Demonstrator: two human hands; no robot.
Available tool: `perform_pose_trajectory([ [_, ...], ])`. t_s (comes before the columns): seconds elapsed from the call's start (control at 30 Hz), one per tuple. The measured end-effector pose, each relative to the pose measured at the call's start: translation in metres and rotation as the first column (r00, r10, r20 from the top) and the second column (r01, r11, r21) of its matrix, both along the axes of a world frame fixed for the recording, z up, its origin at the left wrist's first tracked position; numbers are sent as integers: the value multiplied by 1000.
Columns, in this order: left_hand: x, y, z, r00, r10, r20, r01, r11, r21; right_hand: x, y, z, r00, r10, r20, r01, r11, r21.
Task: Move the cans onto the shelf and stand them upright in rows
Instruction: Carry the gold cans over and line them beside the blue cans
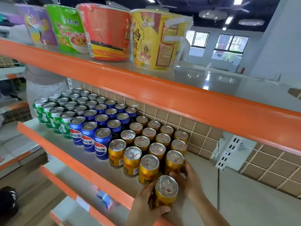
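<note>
Rows of upright cans fill the middle shelf [91,162]: green cans [57,119] at the left, blue cans [88,136] in the middle, gold cans [141,142] at the right. My left hand [145,204] grips a gold can [166,191] held upright at the shelf's front edge. My right hand [187,178] curls round another gold can [174,162], which stands at the right end of the gold rows.
An orange-edged upper shelf [146,88] overhangs the cans and carries big noodle tubs [154,39]. A tiled back panel [203,132] lies behind the rows. The shelf surface [244,193] stretches to the right of the gold cans. Lower shelves sit below left.
</note>
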State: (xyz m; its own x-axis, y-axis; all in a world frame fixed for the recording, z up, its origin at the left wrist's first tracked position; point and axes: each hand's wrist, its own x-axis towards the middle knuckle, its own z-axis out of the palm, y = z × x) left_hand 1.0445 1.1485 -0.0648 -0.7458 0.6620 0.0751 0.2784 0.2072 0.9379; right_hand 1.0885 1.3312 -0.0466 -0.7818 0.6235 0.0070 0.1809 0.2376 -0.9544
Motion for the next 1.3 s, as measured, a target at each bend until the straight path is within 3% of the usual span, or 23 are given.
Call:
perform_pose_trajectory([
  [0.13, 2, 0, -4, 998, 60, -22, -61, 997, -36, -4, -8, -3, 992, -126, 19, 127, 992, -8],
  [0.23, 2, 1, -5, 998, 60, 2, -59, 997, -47, -4, -13, -5, 981, -177, 75, 170, 982, 87],
  [0.5, 3, 0, 2, 998, 18, -68, -22, 997, -69, 10, -17, 2, 971, -200, 128, 172, 965, 198],
  [0.57, 1, 1, 2, 997, 20, -68, -26, 997, -79, 25, -20, 7, 990, -112, 86, 107, 993, 58],
  [0.67, -2, 2, 1, 999, 23, -32, -25, 997, -68, 49, -27, 11, 986, 127, 106, -118, 989, -89],
  [0.77, -3, 4, 3, 999, 18, -46, -19, 999, -29, 59, -40, 16, 950, 252, 185, -243, 968, -69],
  [0.97, 2, 2, -3, 984, -22, -177, 13, 999, -49, 51, -52, 16, 985, 105, 138, -126, 979, 161],
  [1.13, 4, -5, -10, 981, -87, -174, 54, 981, -185, 41, -53, 9, 993, -15, 114, -5, 984, 178],
  [1.3, 5, -6, -14, 920, -79, -383, 3, 981, -196, 34, -59, -3, 990, -138, 26, 132, 977, 169],
])
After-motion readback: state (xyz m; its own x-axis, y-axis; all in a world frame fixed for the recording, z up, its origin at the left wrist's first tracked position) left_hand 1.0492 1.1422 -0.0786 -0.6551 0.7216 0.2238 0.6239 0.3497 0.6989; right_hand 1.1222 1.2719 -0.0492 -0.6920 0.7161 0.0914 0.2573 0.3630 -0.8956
